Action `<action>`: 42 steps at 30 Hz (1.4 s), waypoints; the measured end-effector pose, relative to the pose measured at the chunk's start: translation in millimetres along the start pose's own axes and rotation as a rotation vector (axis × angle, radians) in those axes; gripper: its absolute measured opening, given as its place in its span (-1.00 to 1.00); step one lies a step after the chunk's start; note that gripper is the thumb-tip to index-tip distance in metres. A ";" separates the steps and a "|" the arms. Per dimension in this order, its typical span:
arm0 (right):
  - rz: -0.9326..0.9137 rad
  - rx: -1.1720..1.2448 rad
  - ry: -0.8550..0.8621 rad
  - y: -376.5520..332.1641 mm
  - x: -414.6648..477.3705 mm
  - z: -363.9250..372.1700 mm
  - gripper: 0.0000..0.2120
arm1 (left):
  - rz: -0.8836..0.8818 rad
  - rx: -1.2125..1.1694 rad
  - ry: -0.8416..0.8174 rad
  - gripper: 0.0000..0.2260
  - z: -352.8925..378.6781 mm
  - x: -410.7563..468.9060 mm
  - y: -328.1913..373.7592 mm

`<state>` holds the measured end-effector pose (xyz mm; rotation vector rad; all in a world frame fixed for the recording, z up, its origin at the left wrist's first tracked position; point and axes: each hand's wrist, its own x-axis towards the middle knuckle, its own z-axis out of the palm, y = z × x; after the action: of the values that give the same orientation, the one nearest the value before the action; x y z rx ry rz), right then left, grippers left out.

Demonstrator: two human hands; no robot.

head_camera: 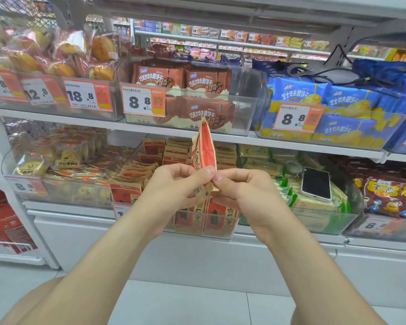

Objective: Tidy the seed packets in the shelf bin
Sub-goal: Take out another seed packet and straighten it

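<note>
A red and tan seed packet (204, 147) stands upright, edge-on, in front of the lower shelf. My left hand (174, 184) pinches its lower end from the left, thumb on top. My right hand (242, 188) pinches the same end from the right. Behind and below them is a clear shelf bin (223, 232) holding several similar red and tan seed packets (150, 170), some in leaning rows at the back and left, some upright at the front.
A phone (316, 182) lies on green-edged packets in the bin to the right. Bins of yellow cakes (63, 158) sit to the left, brown biscuit packs (197, 95) and blue packs (326, 104) on the shelf above. White floor tiles lie below.
</note>
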<state>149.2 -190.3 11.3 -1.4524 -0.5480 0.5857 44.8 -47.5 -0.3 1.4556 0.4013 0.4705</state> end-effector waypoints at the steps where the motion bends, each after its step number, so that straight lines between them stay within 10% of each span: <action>1: -0.010 -0.006 0.015 0.0 -0.2 -0.1 -0.91 | 0.002 -0.007 -0.010 -0.47 -0.2 0.0 0.4; 9: -0.037 0.049 0.000 -4.4 -1.4 -0.7 -0.80 | -0.028 -0.030 0.002 -0.58 0.1 -1.3 2.0; 18: 0.020 -0.325 -0.436 -1.1 -6.9 -9.4 -0.57 | 0.027 -0.059 0.162 -0.58 7.4 -1.1 0.5; 27: -0.150 -0.312 -0.018 4.2 7.3 2.8 -0.76 | -0.034 -0.094 -0.015 -0.60 19.4 -6.5 -7.2; 42: -0.236 -0.136 -0.144 -2.2 2.7 -5.1 -0.80 | -0.113 -0.137 -0.195 -0.64 18.0 -4.9 2.5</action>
<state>154.7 -192.3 13.3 -1.4533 -0.8744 0.4748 50.1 -65.2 3.5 1.3244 0.2879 0.2570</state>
